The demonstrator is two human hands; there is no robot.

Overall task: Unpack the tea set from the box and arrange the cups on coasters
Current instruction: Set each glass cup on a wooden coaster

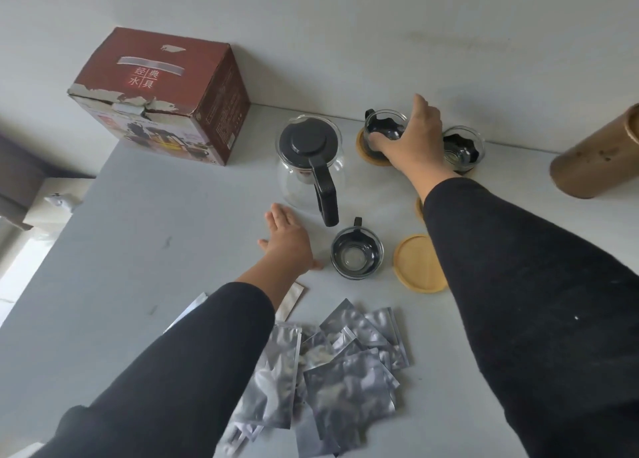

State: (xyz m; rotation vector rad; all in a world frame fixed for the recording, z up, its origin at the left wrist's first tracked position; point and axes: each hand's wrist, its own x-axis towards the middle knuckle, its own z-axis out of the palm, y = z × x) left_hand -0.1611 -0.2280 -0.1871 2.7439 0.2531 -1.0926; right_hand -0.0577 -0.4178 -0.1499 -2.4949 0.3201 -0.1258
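Grey tabletop (145,215) carries a glass teapot (308,162). Left of the teapot: red cardboard box (162,94). Right of it: two wooden coasters bearing cups. Nearer than it: one cup (357,250), bare coaster (420,263), foil sachets (345,371).

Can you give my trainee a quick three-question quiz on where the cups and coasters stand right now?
1. True or false: the right hand grips a cup standing on a coaster.
2. The near cup stands: A) on a coaster B) on the bare table C) in the box.
3. Fill in: the left hand rests flat beside the glass ____.

Key: 1 true; 2 B; 3 teapot.
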